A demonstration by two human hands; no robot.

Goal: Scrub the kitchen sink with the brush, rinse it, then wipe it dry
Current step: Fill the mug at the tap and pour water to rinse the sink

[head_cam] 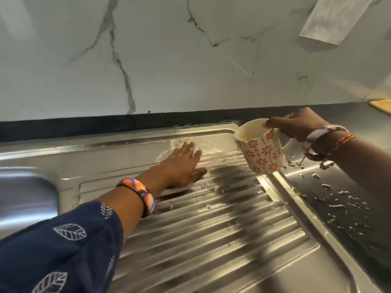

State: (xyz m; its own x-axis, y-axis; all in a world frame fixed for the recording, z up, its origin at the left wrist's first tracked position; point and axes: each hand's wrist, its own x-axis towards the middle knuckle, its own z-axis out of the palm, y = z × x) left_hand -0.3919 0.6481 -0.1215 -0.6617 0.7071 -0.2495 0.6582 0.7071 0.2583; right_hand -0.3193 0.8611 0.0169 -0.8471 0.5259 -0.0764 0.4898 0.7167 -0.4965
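My left hand (182, 163) lies flat, fingers spread, on the wet far corner of the steel sink's ribbed drainboard (211, 229). My right hand (300, 125) grips the rim and handle of a white mug with red flower print (261, 153), tilted toward the left hand above the drainboard's right edge. Water glistens around the left fingers. The sink basin (25, 197) shows at the left edge. No brush is in view.
A marble-patterned wall (169, 60) rises behind a black ledge (84, 127). Water drops dot the steel counter (338, 199) at the right. A wooden board corner (380, 105) sits far right. A white towel or paper (330, 22) hangs top right.
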